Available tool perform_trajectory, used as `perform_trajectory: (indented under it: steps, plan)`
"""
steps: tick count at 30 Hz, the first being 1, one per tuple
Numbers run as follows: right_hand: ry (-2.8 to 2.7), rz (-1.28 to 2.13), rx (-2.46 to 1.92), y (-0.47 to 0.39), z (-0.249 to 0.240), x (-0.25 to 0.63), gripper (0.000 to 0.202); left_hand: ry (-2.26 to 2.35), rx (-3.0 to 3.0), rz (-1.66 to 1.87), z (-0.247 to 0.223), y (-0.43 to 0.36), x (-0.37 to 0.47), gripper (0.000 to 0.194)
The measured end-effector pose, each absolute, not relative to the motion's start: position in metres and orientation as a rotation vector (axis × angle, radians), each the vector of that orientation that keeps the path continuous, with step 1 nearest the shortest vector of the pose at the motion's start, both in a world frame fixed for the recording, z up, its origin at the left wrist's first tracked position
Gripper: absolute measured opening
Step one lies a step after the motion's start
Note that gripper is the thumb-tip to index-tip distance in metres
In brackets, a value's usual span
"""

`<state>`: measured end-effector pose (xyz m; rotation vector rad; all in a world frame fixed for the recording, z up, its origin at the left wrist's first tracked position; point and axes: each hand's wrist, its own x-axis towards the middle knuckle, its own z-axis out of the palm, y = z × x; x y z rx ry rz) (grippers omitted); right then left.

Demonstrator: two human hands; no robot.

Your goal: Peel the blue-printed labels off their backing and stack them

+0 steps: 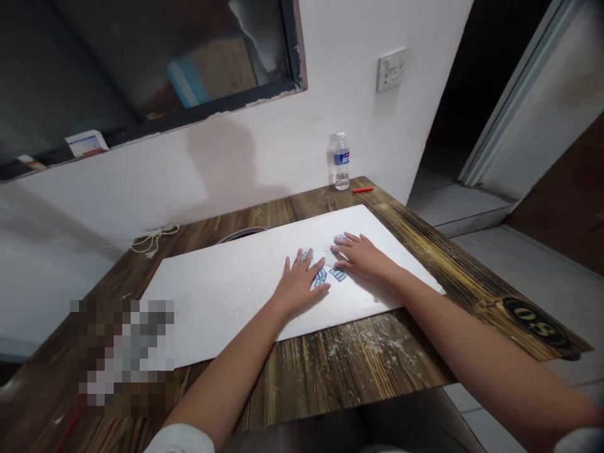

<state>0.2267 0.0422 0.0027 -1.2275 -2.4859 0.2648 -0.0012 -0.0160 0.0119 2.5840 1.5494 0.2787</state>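
Note:
A white board [212, 296] lies at a slant across the wooden table. My left hand [295, 288] rests on it with fingers spread, partly over a small blue-and-white patterned piece [321, 277]. Another bit of blue pattern [306, 257] shows between its fingertips. Reaching in from the right, my right hand [367, 257] has its fingers stretched out beside a second blue-outlined piece [338, 274]. More blue pattern [339, 239] peeks out above its fingertips. Whether these are separate cut-outs or one drawing I cannot tell, since my hands hide part of them.
A water bottle [341, 162] stands against the wall, with a red stick-like object [362, 189] beside it. A white cable [155, 238] lies at the table's back left. Pale crumbs [372, 346] are scattered on the front wood. A round dark rim [243, 234] shows behind the board.

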Motion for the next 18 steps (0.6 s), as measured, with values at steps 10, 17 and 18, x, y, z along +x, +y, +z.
perform_trajectory:
  steps: [10,17,18]
  plan:
    - [-2.537,0.289,-1.159,0.0384,0.0082,0.2232,0.025,1.169,2.654,0.352,0.0196,-0.0183,0.0033,0.047]
    - [-2.539,0.144,-1.164,0.0433,0.0016,0.2235,0.027,1.008,2.772,0.367,0.0205,-0.0192,0.0048,0.039]
    - [-2.543,0.128,-1.158,0.0441,0.0019,0.2245,0.026,1.022,2.783,0.351,0.0203,-0.0193,0.0051,0.042]
